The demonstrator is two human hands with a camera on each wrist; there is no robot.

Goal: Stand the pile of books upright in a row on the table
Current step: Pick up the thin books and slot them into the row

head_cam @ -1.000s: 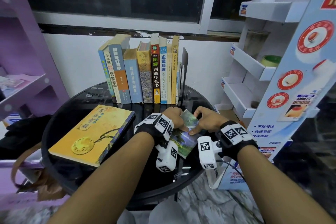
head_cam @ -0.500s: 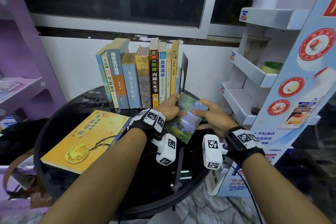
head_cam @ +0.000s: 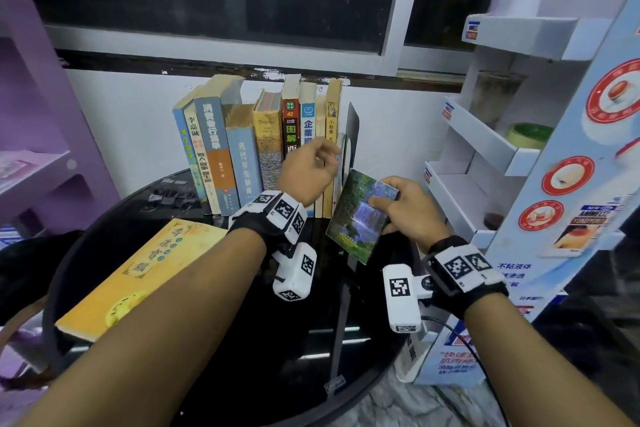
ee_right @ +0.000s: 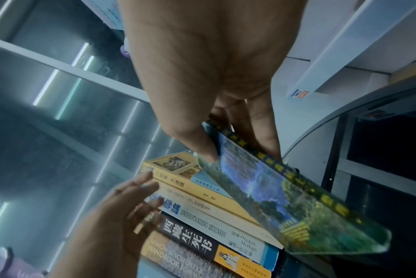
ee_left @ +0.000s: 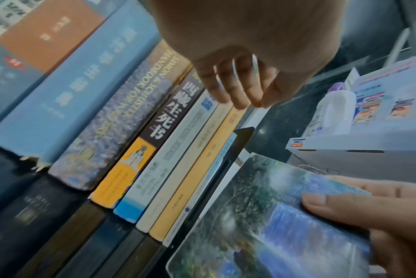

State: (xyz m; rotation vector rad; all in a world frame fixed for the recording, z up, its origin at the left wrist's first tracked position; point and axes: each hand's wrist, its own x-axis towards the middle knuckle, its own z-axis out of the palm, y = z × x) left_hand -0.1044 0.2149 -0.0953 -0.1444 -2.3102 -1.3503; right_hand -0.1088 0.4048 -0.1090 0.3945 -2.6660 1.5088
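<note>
A row of upright books (head_cam: 263,149) stands at the back of the round black glass table (head_cam: 242,374), ending at a black bookend (head_cam: 351,135) on the right. My right hand (head_cam: 388,208) pinches a small waterfall-cover book (head_cam: 356,218), thumb on its cover, tilted above the table just right of the row. The wrist views show this small book (ee_right: 285,197) (ee_left: 261,225) close to the last yellow spine. My left hand (head_cam: 322,156) holds nothing; its fingers (ee_right: 142,190) reach to the spines at the row's right end. A large yellow book (head_cam: 138,274) lies flat at front left.
A white cardboard display rack (head_cam: 485,149) stands close on the right, next to the table edge. A purple shelf unit (head_cam: 34,166) is on the left with a dark bag (head_cam: 20,270) below it. The wall and window sill run right behind the row.
The small book rose from the table and moved back toward the row. My left hand let go of it and went up to the spines; the right hand alone holds it now.
</note>
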